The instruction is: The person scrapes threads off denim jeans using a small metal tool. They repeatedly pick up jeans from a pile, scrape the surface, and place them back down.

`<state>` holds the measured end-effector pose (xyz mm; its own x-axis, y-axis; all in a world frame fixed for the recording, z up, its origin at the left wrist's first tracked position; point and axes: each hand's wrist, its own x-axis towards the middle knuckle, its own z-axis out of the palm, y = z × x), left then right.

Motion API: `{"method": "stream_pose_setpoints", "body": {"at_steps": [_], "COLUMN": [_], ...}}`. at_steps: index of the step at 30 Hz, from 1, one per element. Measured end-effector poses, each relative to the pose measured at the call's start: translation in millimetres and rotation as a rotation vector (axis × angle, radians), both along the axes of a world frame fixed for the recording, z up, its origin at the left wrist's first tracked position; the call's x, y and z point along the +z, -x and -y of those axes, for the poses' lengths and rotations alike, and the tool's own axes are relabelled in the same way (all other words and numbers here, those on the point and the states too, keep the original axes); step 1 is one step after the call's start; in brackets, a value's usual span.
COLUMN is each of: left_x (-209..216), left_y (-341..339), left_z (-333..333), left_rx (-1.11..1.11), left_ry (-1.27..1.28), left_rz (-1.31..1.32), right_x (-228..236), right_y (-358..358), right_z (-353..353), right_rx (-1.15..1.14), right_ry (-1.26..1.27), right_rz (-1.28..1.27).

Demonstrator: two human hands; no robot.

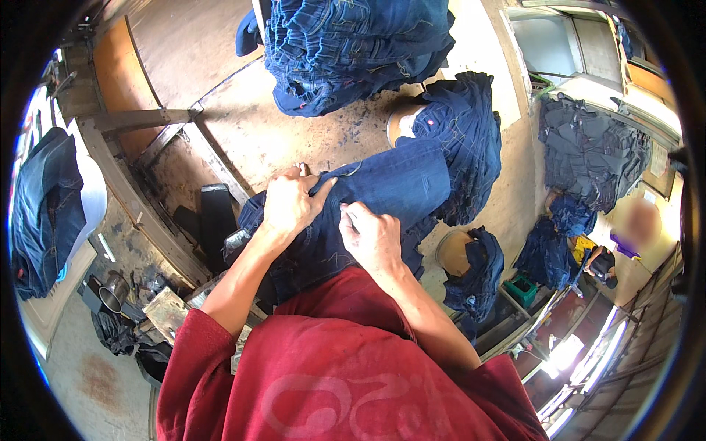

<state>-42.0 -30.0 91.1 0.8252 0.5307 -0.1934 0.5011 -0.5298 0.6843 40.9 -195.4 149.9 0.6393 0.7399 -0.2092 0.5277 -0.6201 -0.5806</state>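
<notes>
A pair of blue denim trousers (404,180) lies across the space in front of me, one leg stretched to the right. My left hand (293,200) is closed on the denim at its upper left part, thumb and fingers gathered at a fold. Loose pale threads show near those fingertips. Just to the right, my right hand (371,237) is curled over the same cloth. Something small and greyish seems to be between its thumb and fingers, too hidden to name.
A big stack of denim garments (357,51) stands ahead. More denim (467,140) drapes over a round support to the right, with another piece (478,272) nearer. Dark garments (592,151) lie far right, close to a person (599,261). Denim (44,213) hangs at left; a metal mug (114,290) stands below.
</notes>
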Motion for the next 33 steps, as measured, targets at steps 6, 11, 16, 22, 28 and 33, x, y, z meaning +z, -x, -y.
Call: {"method": "stream_pose_setpoints", "body": {"at_steps": [6,11,16,22,28,33], "left_x": [-3,-2,-6,-9,-10,-12], "left_y": [-1,-1,-2,-3,-2,-2], "left_z": [0,1,2,3,5,6], "left_rx": [0.002,0.020,0.038,0.054,0.070,0.071], "left_ry": [0.018,-0.042,-0.013,-0.062,-0.055,-0.074], "left_rz": [-0.033,0.075,0.000,0.068,0.058,0.072], "right_x": [2,3,-2,2,0,1], "right_y": [-7,-6,11,13,9,7], "right_z": [-4,6,18,21,19,23], "right_rx": [0.064,-0.043,0.038,0.045,0.038,0.070], "right_ry": [0.075,-0.050,-0.102,-0.020,-0.101,0.088], "right_rz": [0.052,-0.094,0.074,0.036,0.070,-0.015]}}
